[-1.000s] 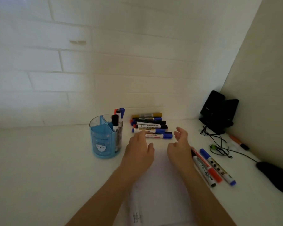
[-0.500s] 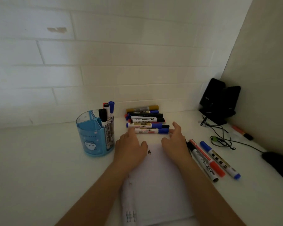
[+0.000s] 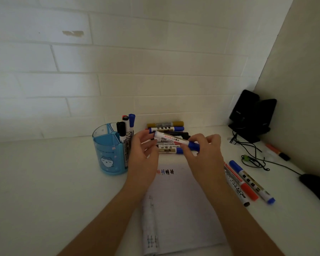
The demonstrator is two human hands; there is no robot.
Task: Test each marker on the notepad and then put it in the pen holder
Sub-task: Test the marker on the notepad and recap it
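Observation:
Both hands hold a white marker with a blue cap (image 3: 171, 139) above the far edge of the white notepad (image 3: 181, 204). My left hand (image 3: 143, 156) pinches the marker's left end. My right hand (image 3: 204, 154) grips the blue cap end. The notepad lies on the desk in front of me with several small coloured test marks near its top. A blue pen holder (image 3: 109, 150) stands left of my hands with three markers upright in it. A pile of markers (image 3: 166, 127) lies behind my hands by the wall.
Three more markers (image 3: 248, 183) lie right of the notepad. A black speaker stand (image 3: 251, 115) and tangled cables (image 3: 253, 159) occupy the right rear corner. An orange marker (image 3: 277, 152) lies by the right wall. A dark mouse (image 3: 316, 187) sits at the right edge.
My hands lifted a blue-capped marker off the front of the pile and now hold it in the air between them. The camera tilted down, showing more of the notepad.

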